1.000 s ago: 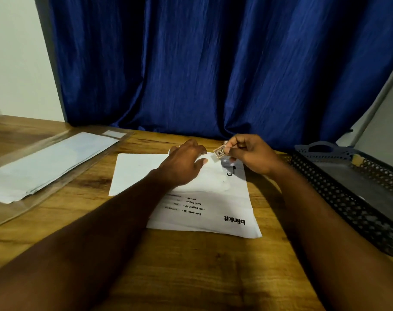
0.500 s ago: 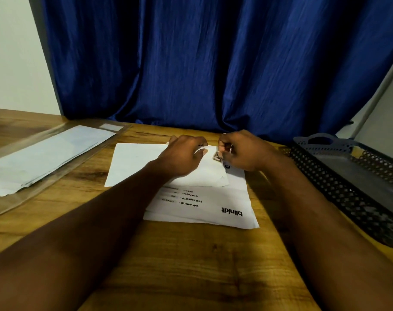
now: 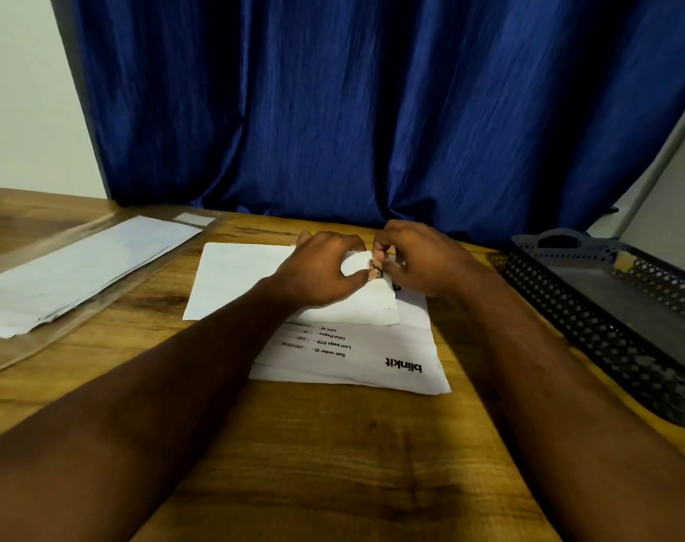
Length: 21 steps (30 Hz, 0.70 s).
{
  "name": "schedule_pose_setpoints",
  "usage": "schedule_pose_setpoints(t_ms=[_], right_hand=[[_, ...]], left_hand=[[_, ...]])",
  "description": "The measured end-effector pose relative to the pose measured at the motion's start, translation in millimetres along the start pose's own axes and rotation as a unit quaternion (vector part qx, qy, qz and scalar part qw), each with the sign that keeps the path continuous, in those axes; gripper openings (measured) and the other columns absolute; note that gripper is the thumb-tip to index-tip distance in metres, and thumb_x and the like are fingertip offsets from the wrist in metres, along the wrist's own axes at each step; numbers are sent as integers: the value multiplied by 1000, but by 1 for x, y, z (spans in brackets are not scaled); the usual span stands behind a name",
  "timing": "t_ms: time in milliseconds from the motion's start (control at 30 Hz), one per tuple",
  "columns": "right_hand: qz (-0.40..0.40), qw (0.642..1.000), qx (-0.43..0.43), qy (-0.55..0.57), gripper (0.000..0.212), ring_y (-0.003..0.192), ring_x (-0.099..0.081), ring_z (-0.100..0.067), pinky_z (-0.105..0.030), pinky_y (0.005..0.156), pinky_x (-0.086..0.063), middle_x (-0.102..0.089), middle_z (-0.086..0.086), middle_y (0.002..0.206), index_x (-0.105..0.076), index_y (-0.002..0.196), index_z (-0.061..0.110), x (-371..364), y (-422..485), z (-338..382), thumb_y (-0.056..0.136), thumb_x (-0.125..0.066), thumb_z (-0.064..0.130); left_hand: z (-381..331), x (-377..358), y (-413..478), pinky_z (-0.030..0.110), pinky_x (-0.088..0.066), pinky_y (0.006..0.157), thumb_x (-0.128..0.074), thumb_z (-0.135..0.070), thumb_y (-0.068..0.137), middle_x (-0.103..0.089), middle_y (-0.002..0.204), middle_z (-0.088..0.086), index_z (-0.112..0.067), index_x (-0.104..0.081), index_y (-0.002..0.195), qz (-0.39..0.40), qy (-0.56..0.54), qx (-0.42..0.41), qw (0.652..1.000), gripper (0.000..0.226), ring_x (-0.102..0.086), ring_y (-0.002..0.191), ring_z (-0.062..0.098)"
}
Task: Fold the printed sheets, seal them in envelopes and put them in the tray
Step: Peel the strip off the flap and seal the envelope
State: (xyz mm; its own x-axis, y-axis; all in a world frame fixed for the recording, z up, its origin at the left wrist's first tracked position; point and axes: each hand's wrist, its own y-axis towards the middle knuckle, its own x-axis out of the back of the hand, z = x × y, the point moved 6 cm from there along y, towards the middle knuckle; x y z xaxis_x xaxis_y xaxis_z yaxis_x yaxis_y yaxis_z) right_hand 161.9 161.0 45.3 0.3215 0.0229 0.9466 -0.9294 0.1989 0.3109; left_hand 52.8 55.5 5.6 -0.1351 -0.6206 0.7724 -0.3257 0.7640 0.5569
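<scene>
The right hand has its grip clamped on a small brown piece, pinched at the fingertips; what the piece is cannot be told, though it may be a seal or sticker. The thumb of the left hand comes right up against it. That hand's grip is closed too, with fingers curled over the right end of a white envelope and holding it down.

The envelope lies near the middle of the surface's far edge, with its long axis running left to right along that edge. Its near side overlaps a printed sheet, which lies flat and unfolded toward the near edge, its print upside down to the person.

So the brown piece sits just at the envelope's right end, where both grips meet, and it has only to go down onto the paper beneath. This looks like the sealing step, early in the task, since one sheet is not yet folded.

The tray, dark and perforated, stands at the right edge, well apart from the envelope. The right hand is the nearer one for carrying the envelope there, end first.

At the left edge lies a clear sleeve with more white papers inside. A blue curtain hangs behind.
</scene>
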Motion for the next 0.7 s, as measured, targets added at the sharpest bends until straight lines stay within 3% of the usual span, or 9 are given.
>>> schedule_pose_setpoints(t_ms=[200,367,533,700], right_hand=[[-9,1000,1,-11,5,93,-55,-16,-29,68,-38,-59,6,106,-68,102,25,0,1,-1,99,-67,21],[-17,1000,-8,-20,3,89,-54,-16,-27,65,-36,-60,5,102,-67,99,24,-1,3,-2,99,-66,22],[-35,999,-9,-26,3,86,-56,-17,-32,66,-44,-62,4,98,-67,96,23,0,3,-2,98,-66,23],[-67,997,-26,-10,3,73,-51,-10,-28,62,-40,-66,4,97,-70,94,24,-4,5,-3,96,-73,24]], left_hand=[[0,1,0,39,-34,99,-65,-55,96,-73,121,-5,-24,-68,126,-10,7,2,1000,44,-61,115,19],[0,0,0,40,-35,102,-66,-57,95,-72,123,-4,-24,-68,126,-14,8,2,1000,46,-61,117,19],[1,1,0,40,-36,99,-66,-57,94,-73,117,-5,-24,-68,121,-20,13,4,1000,42,-62,111,19],[4,0,1,42,-38,100,-67,-56,94,-73,113,-6,-23,-69,117,-23,17,11,1000,40,-62,108,19]])
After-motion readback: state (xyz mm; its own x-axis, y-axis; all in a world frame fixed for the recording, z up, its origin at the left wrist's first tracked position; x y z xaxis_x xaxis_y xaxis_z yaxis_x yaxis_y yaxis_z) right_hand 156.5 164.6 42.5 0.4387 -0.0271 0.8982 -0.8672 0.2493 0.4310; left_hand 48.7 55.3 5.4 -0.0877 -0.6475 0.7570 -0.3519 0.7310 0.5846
